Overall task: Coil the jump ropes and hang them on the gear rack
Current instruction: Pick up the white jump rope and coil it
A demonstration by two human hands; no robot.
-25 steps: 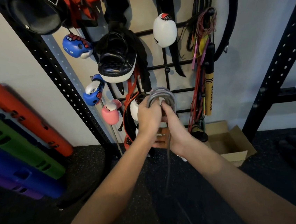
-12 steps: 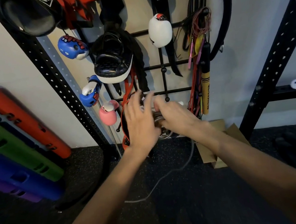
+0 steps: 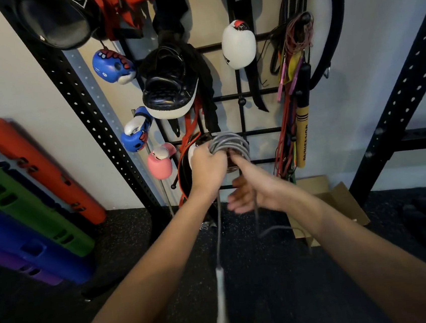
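A grey jump rope (image 3: 228, 144) is bunched into several loops and gripped in the left hand (image 3: 207, 166), fingers wrapped tight round the left side of the coil. The bundle is held right up against the lower bars of the black wire gear rack (image 3: 239, 98), just below its middle rail; whether it's touching a hook can't be told.

One strand is dropped straight down from the left fist and ends in a white handle (image 3: 221, 305), which is left dangling blurry above the dark floor (image 3: 137, 248). A second strand is run down past the right hand (image 3: 252, 192), which is held below the coil with the index finger pointed up at the loops and the other fingers loosely spread. It can't really be told if that strand is pinched or just brushing the palm.

On the rack's right edge a bundle of red and black ropes (image 3: 287, 137) is hung beside a yellow stick (image 3: 302, 136). A pink mini glove (image 3: 160, 161) is hung near the rack's left edge, and a cardboard box (image 3: 326, 202) is parked on the floor underneath.
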